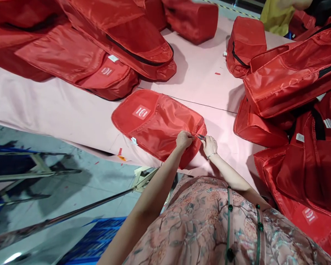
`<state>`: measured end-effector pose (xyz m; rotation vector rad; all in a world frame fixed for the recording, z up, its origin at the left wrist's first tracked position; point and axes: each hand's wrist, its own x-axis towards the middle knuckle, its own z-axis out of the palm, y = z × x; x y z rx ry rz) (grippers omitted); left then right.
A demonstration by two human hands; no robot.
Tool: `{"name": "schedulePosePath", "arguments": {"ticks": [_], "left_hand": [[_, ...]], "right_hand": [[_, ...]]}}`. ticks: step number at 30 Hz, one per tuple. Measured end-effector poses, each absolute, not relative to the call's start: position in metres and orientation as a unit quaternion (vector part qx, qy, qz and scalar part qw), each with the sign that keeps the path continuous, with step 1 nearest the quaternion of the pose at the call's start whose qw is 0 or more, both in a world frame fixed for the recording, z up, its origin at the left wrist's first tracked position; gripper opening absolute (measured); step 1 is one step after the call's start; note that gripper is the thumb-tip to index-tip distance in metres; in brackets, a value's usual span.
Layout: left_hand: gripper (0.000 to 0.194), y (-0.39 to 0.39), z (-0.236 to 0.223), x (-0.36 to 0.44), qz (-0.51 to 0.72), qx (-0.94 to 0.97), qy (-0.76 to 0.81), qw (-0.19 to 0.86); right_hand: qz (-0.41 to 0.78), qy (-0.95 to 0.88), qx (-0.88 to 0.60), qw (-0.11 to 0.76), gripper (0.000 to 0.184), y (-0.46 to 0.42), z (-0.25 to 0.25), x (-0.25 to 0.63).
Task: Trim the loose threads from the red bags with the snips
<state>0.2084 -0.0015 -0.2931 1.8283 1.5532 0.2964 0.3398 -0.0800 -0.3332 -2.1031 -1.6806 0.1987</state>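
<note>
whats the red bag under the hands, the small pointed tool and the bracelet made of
The red, rounded fabric bag: probably nylon or polyester, given its soft creases and satiny sheen. The small, dark, pointed tool in the right hand: likely metal, by its slim tips; finish unclear. The thin, silvery bracelet: apparently polished metal; it glints.

Red bag (157, 123) — rumpled, label (141, 112) upward

We find the pink cloth (206, 70) rather brightly lit, apparently from above, while the floor (88, 184) is more dim. Soft shadows fall beside the piled red bags (289, 70), and their fabric shines in places. We notice one white glare at the lower left. The wide lens bends the edges; fine details look slightly soft.
</note>
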Motion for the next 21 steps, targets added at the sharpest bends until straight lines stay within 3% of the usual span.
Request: {"name": "schedulePosePath", "arguments": {"ticks": [21], "left_hand": [[0.009,-0.005,-0.284,0.209,0.122,0.715,0.608,0.323]], "right_hand": [[0.056,-0.622,-0.755,0.202,0.026,-0.081,-0.335,0.342]]}}
